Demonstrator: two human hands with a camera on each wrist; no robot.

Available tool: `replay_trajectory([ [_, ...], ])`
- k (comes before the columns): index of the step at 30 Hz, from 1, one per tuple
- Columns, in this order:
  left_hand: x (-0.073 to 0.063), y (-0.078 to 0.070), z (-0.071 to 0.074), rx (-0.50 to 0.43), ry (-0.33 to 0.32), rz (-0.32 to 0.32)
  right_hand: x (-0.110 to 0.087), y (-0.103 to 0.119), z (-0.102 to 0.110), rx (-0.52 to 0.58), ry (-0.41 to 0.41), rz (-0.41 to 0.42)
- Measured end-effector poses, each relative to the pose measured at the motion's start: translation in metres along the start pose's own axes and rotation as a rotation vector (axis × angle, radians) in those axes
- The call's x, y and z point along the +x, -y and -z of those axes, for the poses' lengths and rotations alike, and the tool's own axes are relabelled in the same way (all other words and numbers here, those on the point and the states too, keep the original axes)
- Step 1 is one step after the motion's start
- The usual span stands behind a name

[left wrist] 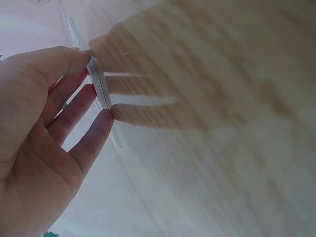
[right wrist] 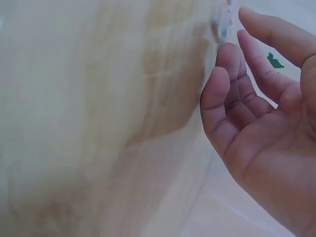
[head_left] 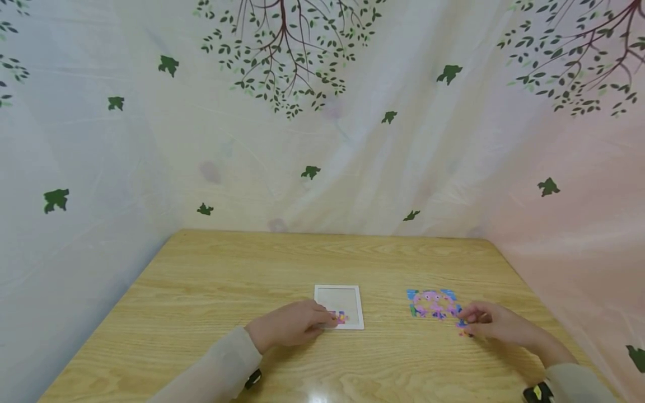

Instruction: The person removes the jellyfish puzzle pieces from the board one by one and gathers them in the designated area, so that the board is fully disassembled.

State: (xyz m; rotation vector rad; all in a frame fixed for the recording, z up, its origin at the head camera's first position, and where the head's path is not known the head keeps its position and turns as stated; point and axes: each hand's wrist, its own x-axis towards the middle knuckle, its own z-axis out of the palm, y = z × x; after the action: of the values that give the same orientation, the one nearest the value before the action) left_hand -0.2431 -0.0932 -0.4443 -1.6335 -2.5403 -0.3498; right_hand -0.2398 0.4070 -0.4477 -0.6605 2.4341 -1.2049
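A white puzzle frame (head_left: pixel 361 313) lies flat near the middle of the table. A few pink and yellow jigsaw pieces (head_left: pixel 341 318) sit in its lower part. My left hand (head_left: pixel 297 322) is at the frame's lower left; in the left wrist view, thumb and fingertips hold the edge of the frame (left wrist: pixel 101 84). Part of the pieces there is hidden under the fingers. At right, my right hand (head_left: pixel 496 323) hovers by loose jigsaw pieces (head_left: pixel 462 330), its fingers bent loosely. The right wrist view shows nothing between the thumb and fingers (right wrist: pixel 215 94).
Just left of the right hand lies a group of blue and pink jigsaw pieces (head_left: pixel 432 303) showing a pink cartoon figure. The wood-grain table (head_left: pixel 227 268) meets a pale curtain (head_left: pixel 353 184) printed with leaves at its back and sides.
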Motion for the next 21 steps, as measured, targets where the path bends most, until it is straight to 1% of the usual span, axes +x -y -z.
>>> replay_trajectory([
  [4,0.001,0.000,-0.001,-0.005,0.011,0.015,0.002,0.009,0.000,-0.022,-0.011,-0.054],
  [8,0.000,0.000,-0.001,0.000,0.018,0.008,0.010,0.020,-0.003,-0.060,-0.024,-0.072],
  [11,0.000,0.002,-0.002,0.018,0.014,-0.014,0.020,0.028,-0.008,-0.067,-0.021,-0.034],
  [15,-0.001,0.003,-0.002,0.036,-0.007,-0.053,0.033,0.042,-0.018,-0.074,-0.006,0.014],
  [17,-0.001,0.002,-0.001,0.029,-0.002,-0.042,0.039,0.051,-0.023,-0.099,-0.001,0.015],
  [19,-0.003,0.001,0.000,0.017,0.006,-0.017,0.046,0.058,-0.028,-0.131,0.008,0.033],
  [21,-0.004,0.001,-0.001,0.016,0.004,-0.002,0.054,0.063,-0.033,-0.140,0.029,0.050],
])
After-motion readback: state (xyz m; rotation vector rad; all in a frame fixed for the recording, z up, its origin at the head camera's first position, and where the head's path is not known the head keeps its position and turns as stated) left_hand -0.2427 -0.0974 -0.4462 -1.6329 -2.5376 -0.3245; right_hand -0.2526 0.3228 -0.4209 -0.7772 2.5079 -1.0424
